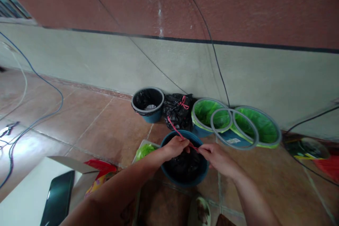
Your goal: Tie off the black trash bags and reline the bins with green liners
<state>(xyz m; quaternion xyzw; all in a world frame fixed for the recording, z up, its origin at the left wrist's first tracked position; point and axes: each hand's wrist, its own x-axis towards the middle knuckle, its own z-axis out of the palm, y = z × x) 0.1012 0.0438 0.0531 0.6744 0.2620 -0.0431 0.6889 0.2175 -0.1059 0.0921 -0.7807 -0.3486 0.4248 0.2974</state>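
A blue bin stands on the floor below my hands, with a black garbage bag inside it. My left hand pinches a red drawstring, whose loose end sticks up past my fingers. Just to the right, my right hand is closed on the same drawstring, which runs between both hands over the bag. Whether it is knotted there is hard to make out. Behind the bin sits a full black bag with its red string tied in a bow.
A bin lined in black stands by the wall on the left. Bins with green liners stand right, a loose grey ring leaning across them. A phone lies on a white surface. Cables trail along the floor.
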